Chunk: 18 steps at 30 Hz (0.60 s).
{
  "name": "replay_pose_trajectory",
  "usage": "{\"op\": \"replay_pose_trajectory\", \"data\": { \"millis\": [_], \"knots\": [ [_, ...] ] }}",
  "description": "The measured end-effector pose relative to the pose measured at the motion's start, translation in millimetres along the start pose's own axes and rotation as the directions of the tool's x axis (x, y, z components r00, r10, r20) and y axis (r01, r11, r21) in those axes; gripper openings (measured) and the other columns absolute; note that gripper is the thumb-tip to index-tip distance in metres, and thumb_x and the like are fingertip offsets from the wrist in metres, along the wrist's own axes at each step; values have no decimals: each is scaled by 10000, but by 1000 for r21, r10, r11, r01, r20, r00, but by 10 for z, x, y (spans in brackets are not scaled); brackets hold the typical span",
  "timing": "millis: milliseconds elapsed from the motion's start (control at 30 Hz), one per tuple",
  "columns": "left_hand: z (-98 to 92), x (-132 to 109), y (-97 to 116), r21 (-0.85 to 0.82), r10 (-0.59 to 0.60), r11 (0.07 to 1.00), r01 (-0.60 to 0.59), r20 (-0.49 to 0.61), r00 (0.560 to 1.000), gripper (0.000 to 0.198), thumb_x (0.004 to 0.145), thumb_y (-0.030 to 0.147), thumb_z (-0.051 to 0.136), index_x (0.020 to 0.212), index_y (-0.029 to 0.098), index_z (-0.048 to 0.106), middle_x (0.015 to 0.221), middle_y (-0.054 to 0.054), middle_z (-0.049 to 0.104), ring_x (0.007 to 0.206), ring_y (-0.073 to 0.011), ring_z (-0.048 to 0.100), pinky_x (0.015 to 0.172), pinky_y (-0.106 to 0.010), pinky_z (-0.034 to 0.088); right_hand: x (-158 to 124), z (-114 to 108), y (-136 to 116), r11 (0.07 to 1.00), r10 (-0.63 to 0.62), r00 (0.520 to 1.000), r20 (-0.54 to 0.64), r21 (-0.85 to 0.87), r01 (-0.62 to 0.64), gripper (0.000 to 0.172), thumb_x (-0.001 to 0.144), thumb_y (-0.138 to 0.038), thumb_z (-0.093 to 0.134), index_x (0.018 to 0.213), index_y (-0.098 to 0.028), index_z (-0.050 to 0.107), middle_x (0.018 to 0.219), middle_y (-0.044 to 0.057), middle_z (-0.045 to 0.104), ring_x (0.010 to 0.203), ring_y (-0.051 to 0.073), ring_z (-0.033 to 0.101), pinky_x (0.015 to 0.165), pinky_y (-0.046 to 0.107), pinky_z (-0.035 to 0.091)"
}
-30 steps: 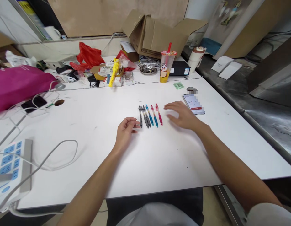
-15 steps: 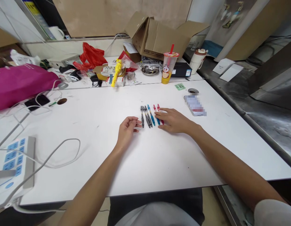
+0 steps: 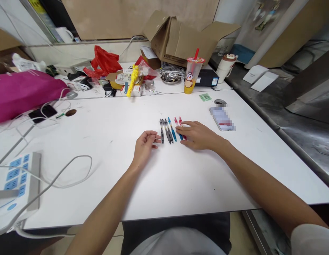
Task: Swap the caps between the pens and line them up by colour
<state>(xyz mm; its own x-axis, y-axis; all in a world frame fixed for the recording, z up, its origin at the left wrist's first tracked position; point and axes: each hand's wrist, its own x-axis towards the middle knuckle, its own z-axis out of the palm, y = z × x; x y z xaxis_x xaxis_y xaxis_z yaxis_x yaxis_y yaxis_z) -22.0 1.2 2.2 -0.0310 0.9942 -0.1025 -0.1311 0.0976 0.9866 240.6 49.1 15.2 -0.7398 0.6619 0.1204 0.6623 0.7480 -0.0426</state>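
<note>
Several pens lie side by side on the white table (image 3: 154,184), pointing away from me. Three are black and grey, the leftmost black pen (image 3: 161,131) a little apart. Beside them is a blue pen (image 3: 172,129), then pens with pink tops (image 3: 180,121) at the right. My left hand (image 3: 145,144) rests at the left end of the row, fingers apart, fingertips close to the leftmost black pen. My right hand (image 3: 198,135) lies over the lower parts of the rightmost pens with its fingers spread, partly hiding them.
A phone (image 3: 220,118) and a tape roll (image 3: 220,102) lie to the right. Behind stand a drink cup (image 3: 192,76), a black box (image 3: 207,78) and an open carton (image 3: 180,42). At left are a magenta bag (image 3: 28,94), loose cables and a power strip (image 3: 19,187).
The view has shifted slightly. Both hands keep nearly the same places beside and over the pens.
</note>
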Motion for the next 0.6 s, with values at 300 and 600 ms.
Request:
{"op": "replay_pose_trajectory", "data": {
  "millis": [300,600],
  "knots": [
    [1,-13,12,6,-1,1000,1,10,1000,102,894,257,606,955,196,660,984,-94,745,832,-186,698,655,-291,509,34,-16,-34,1000,-29,999,-21,-1,29,422,961,-358,565,1320,-162,667,1419,116,653,1356,379,506,1011,514,458],
    [9,-33,49,0,3,1000,-3,2,1000,99,901,270,610,946,202,665,988,-90,747,837,-190,700,664,-297,516,363,-31,-192,937,349,933,-93,66,-344,351,993,-374,458,878,-185,731,892,135,749,870,292,651,742,417,453]
  ]
}}
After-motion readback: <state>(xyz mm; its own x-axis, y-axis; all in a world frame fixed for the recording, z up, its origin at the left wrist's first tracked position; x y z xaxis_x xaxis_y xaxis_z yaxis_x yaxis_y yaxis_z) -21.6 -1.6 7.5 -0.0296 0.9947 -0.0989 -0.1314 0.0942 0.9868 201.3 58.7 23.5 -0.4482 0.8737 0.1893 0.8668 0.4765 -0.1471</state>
